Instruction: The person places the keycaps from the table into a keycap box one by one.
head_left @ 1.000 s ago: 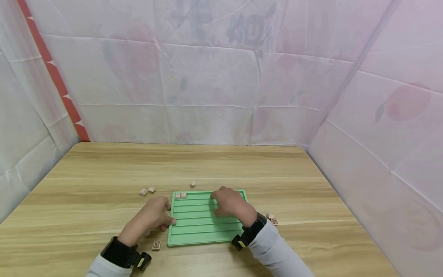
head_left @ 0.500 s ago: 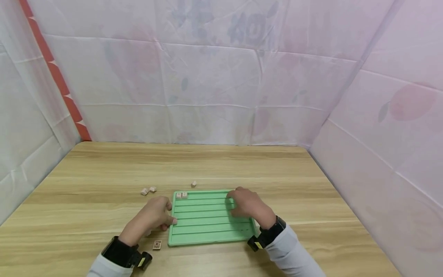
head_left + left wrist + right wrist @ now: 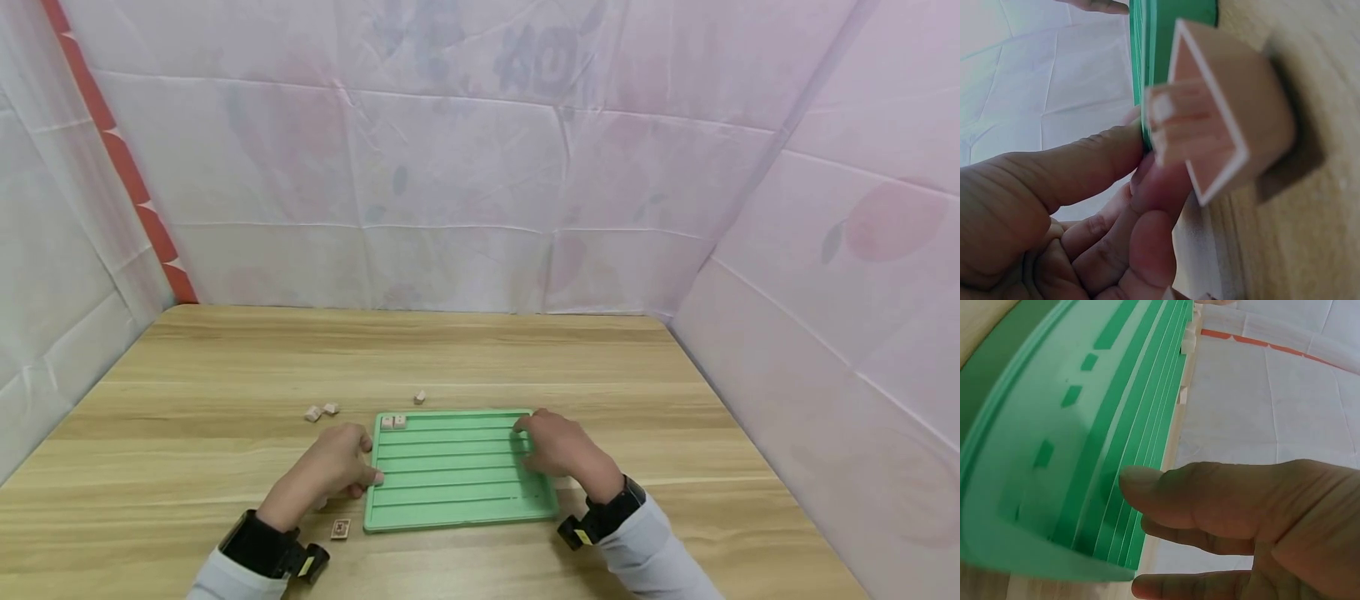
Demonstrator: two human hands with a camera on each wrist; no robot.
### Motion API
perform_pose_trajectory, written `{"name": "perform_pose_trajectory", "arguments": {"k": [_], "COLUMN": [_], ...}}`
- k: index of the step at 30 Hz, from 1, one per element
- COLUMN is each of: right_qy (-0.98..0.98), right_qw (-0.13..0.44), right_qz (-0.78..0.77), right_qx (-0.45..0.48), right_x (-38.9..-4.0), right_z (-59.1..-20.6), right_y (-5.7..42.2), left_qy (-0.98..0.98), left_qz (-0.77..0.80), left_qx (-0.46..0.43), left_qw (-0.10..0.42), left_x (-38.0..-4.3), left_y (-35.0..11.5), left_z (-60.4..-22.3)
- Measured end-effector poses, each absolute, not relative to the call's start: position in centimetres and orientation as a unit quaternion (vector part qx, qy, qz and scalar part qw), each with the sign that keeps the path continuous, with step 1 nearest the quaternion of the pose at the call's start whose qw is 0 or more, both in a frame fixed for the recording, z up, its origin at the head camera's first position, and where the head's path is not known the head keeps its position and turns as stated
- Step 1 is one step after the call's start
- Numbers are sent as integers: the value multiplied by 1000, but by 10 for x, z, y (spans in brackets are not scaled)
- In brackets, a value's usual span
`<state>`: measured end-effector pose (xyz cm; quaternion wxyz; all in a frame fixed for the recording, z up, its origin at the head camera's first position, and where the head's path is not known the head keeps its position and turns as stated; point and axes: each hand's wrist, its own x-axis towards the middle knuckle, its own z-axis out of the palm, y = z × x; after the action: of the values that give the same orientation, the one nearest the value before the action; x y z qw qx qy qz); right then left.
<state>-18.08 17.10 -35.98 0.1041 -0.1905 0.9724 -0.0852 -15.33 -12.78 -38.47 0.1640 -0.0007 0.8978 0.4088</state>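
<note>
A green ridged board (image 3: 450, 467) lies on the table, with two small pale letter-like tiles (image 3: 393, 422) side by side at the left end of its far row. My left hand (image 3: 330, 471) pinches the board's left edge, thumb on top and fingers below. Close by that hand, a hollow-backed tile (image 3: 1229, 106) stands large in the left wrist view. My right hand (image 3: 562, 450) is over the board's right edge, thumb and fingers apart with nothing between them. In the right wrist view, its thumb (image 3: 1166, 490) overlaps the ridges.
Two loose tiles (image 3: 321, 412) lie left of the board's far corner, and another tile (image 3: 419, 397) sits just behind it. In front of the left hand lies a dark-faced tile (image 3: 341, 529). Cloth walls (image 3: 465, 275) stand along the table's back and sides.
My right hand has moved rightward along the board to its right edge, covering the spot where loose tiles showed earlier. The left hand has kept its hold.
</note>
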Motion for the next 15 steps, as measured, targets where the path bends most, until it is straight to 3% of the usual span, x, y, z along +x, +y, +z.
{"name": "perform_pose_trajectory", "arguments": {"k": [15], "right_qy": [980], "right_qw": [102], "right_qz": [-81], "right_qx": [-151], "right_x": [-176], "right_z": [-362], "right_y": [188], "left_qy": [906], "left_qz": [396], "left_qx": [22], "left_qw": [147], "left_x": [-155], "left_y": [-128], "left_z": [-389]}}
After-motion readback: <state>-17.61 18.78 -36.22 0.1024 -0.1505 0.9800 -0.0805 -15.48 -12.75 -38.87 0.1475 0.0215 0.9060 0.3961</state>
